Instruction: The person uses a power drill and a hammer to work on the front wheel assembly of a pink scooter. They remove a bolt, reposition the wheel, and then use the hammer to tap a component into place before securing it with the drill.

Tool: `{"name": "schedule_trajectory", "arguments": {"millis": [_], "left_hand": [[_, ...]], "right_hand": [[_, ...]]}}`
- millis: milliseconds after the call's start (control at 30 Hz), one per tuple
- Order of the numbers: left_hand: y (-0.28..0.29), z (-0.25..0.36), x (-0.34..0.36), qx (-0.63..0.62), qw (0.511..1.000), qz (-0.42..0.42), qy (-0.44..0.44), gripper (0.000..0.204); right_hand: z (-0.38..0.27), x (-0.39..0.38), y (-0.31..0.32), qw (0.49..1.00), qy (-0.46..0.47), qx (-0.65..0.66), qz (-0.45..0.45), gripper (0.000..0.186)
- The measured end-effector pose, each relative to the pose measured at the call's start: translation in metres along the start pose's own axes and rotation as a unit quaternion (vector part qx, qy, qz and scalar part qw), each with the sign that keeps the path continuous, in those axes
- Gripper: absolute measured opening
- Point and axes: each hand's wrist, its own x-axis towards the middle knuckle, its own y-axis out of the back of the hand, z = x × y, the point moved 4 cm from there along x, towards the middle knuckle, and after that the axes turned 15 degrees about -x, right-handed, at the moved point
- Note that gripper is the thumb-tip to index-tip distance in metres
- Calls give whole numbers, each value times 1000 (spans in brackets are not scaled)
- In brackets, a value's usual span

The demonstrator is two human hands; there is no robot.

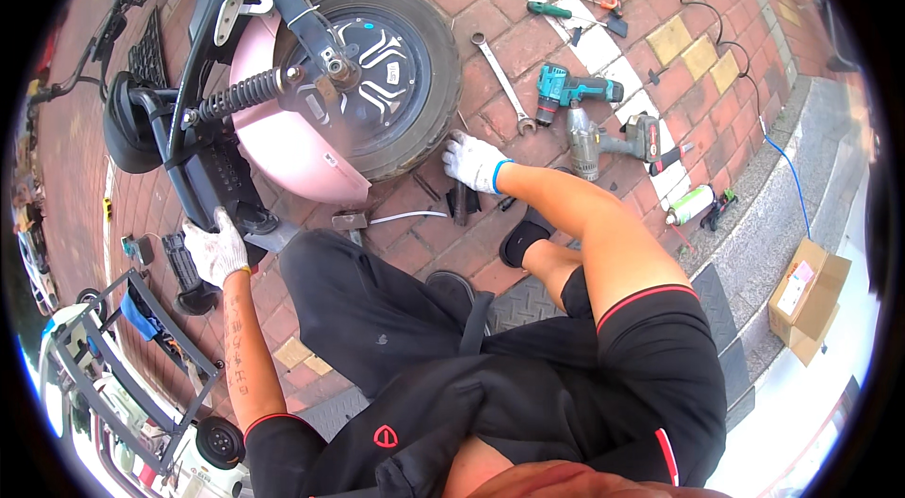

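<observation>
A tipped scooter has a wheel (405, 93), pink mudguard (283, 163), shock absorber (240, 95) and black frame (212, 173). My left hand (217, 248), in a white glove, is closed on the lower end of that frame. My right hand (471, 159), also gloved, has its fingers curled just beside the tire's lower right edge, above a dark cylindrical tool (460, 203); what they hold is hidden. A hammer (350, 223) lies below the mudguard. Right of the wheel lie a wrench (504, 79), a teal drill (556, 91) and a grey impact driver (589, 145).
My bent legs (330, 300) are on the brick paving. Screwdrivers (549, 10), a spray can (690, 204) and a hose (787, 159) lie to the right, near a kerb and cardboard box (801, 300). A black metal frame (174, 357) stands lower left.
</observation>
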Motion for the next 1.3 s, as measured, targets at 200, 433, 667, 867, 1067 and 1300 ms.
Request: {"name": "schedule_trajectory", "arguments": {"millis": [200, 433, 667, 867, 1067, 1300], "left_hand": [[-4, -18, -3, 2, 1000, 13, 4, 75], [2, -3, 4, -5, 1000, 17, -17, 75], [2, -4, -1, -1, 1000, 2, 0, 72], [-5, -1, -1, 0, 1000, 8, -6, 73], [-1, -4, -2, 8, 1000, 20, -5, 75], [-47, 46, 29, -48, 998, 13, -45, 74]], "right_hand": [[9, -7, 31, 995, -2, 77, -69, 13], [46, -63, 50, 904, -142, 339, -216, 40], [26, -66, 25, 961, -63, 190, -190, 25], [32, -56, 13, 962, -37, 238, -129, 26], [238, -49, -13, 812, -507, 289, 2, 35], [407, -204, -153, 711, -672, 147, -144, 77]]}}
